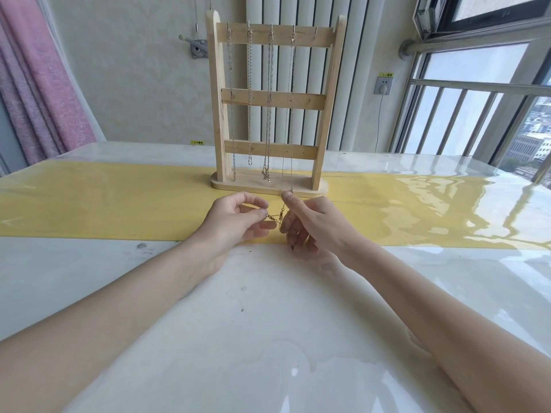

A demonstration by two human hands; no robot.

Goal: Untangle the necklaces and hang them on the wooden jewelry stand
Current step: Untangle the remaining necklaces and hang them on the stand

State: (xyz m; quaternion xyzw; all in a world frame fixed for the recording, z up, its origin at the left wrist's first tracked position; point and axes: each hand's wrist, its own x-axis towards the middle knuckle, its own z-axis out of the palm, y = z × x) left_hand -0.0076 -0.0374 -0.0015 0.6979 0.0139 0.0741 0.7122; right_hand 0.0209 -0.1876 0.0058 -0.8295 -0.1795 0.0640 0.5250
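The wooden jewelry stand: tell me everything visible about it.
The wooden jewelry stand is pale, unfinished-looking wood: two uprights, three crossbars and a rounded oval base. It stands upright on the yellow runner, beyond both hands. Small hooks line the top bar; four carry hanging chains, the rightmost is bare.

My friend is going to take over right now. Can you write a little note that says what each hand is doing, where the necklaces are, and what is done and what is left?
Left hand: fingers pinch the clasp end of a gold chain.
Right hand: fingers curled round the same chain near the clasp; its strand runs up to the fourth hook.
Wooden jewelry stand: upright on the yellow runner.
Done: chains hang from the first four hooks of the top bar.
Left: finish the held chain. The fifth hook is bare; the third chain looks bunched at its bottom.
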